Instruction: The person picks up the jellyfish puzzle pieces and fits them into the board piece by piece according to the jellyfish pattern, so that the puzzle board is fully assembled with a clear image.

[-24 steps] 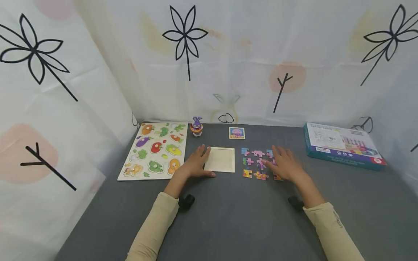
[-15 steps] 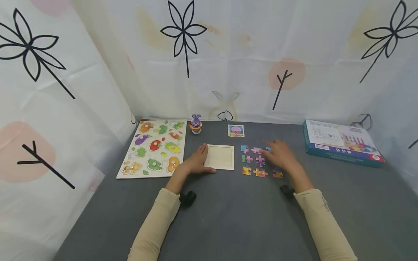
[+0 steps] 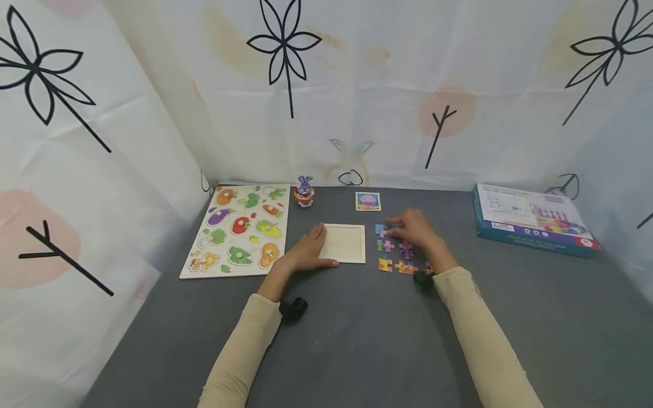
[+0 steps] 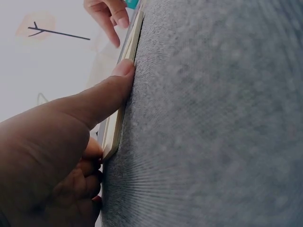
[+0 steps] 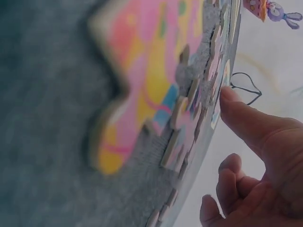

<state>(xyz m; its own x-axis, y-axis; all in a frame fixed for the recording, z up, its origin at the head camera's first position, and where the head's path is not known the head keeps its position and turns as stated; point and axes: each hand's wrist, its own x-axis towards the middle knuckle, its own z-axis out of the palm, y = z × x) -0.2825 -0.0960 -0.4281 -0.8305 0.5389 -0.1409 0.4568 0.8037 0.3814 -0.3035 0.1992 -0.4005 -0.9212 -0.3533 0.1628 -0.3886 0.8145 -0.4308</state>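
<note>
A shallow, light wooden puzzle tray [image 3: 344,243] lies on the grey table. My left hand [image 3: 305,252] rests against its near left corner, fingers along the left side and thumb on the front edge; the left wrist view shows the thumb [image 4: 106,94] pressed there. To the tray's right, colourful jigsaw pieces [image 3: 389,246] are spread in rows. Over the back row reaches my right hand [image 3: 415,228], index finger and thumb low above the pieces and hiding some. The right wrist view shows its thumb [image 5: 251,120] extended beside the pieces, with nothing visible in its grasp.
Behind the tray lies a small square picture card [image 3: 368,201]. A purple rabbit figurine [image 3: 304,191] stands at the back, beside a large vegetable puzzle board [image 3: 255,226] on the left. On the right is a flat teal box [image 3: 533,221]. White curtains enclose the table.
My right hand has moved left and back across the jigsaw pieces, from the right column to the back row. The left hand stays at the tray, its fingers drawn closer together.
</note>
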